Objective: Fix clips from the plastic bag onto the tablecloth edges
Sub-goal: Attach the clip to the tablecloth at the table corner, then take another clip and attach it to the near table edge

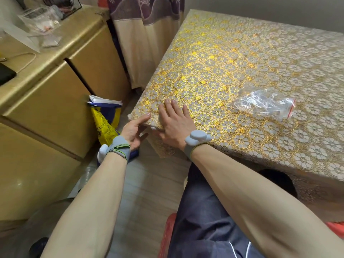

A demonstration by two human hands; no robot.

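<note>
A gold floral lace tablecloth [242,58] covers the table. My right hand [174,121] lies flat on the cloth at the near left corner, fingers straight and spread. My left hand [133,131] is at that corner's edge, thumb stretched along the top of the cloth and fingers reaching under the overhang. A small clear piece, probably a clip [155,127], shows on the edge between the two hands; who holds it is unclear. The clear plastic bag [264,105] of clips, with a red zip strip, lies on the cloth to the right, apart from both hands.
A tan cabinet [55,101] stands to the left, with clear containers [41,21] on top. A yellow and blue bag [105,120] leans on the floor between cabinet and table. A patterned curtain [145,34] hangs behind. My legs and a red stool [165,237] are below.
</note>
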